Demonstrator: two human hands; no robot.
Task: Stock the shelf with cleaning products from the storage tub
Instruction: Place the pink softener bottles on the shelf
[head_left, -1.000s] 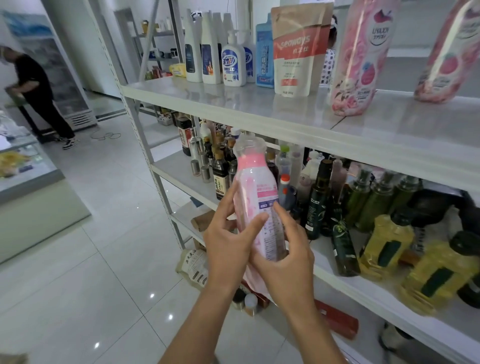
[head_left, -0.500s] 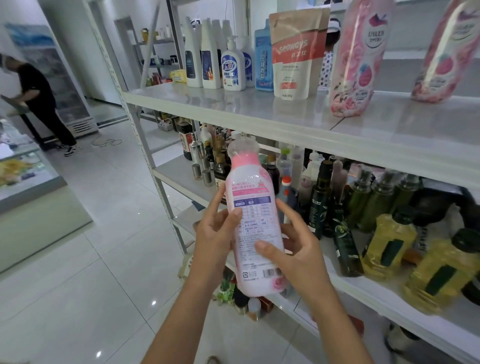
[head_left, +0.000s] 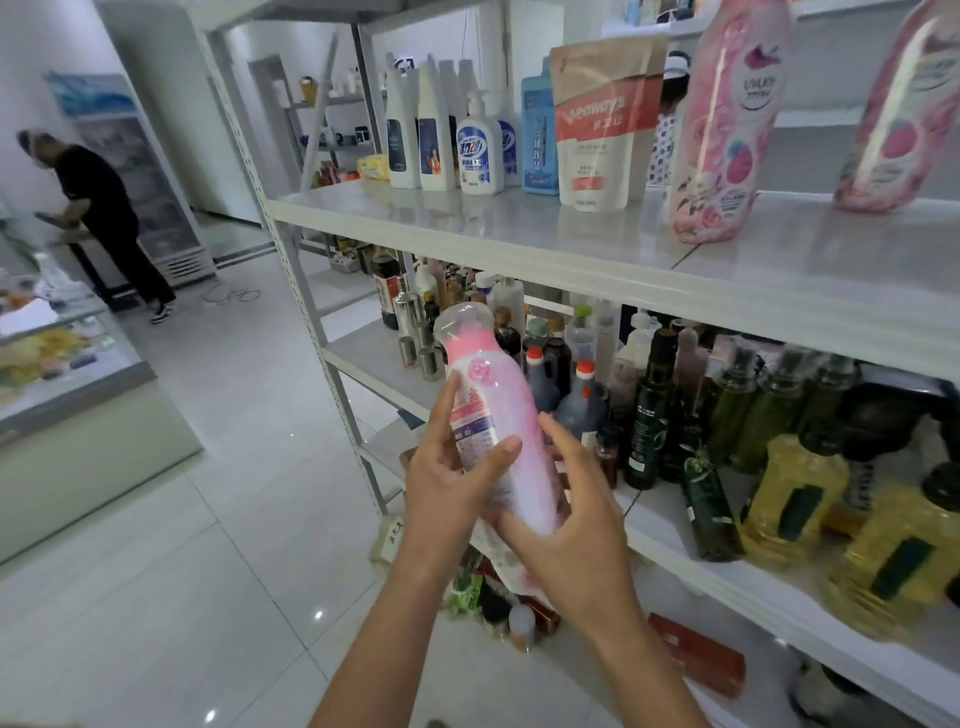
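brown pouch (head_left: 602, 124): "seaways" on red band | pink bottle (head_left: 498, 415): label print too small to read

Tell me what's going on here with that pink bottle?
A person is holding a pink bottle in both hands: the left hand grips its side and the right hand grips it lower down. It is not yet on the top shelf in front of them, where white bottles and pink pouches already stand. Far back, another person bends forward.
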